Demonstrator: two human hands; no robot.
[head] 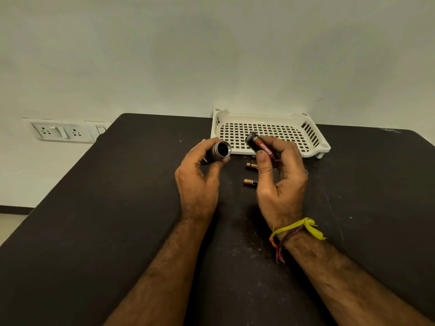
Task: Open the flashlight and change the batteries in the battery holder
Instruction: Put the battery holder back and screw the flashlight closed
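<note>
My left hand (200, 175) grips the black flashlight body (220, 150), its open silver-rimmed end turned toward the right. A short gap away, my right hand (280, 175) pinches the battery holder (260, 144), a dark cylinder with red batteries in it, tilted with its top end toward the flashlight opening. Two loose gold-and-black batteries lie on the dark table below the hands: one battery (250, 165) partly behind my right thumb, the other battery (250, 182) nearer to me.
A white perforated plastic basket (313, 147) stands at the back of the dark table (117, 208), against the wall. A wall socket panel (61, 131) sits off the table's left edge. A small ring-like object (306, 171) peeks out beside my right hand.
</note>
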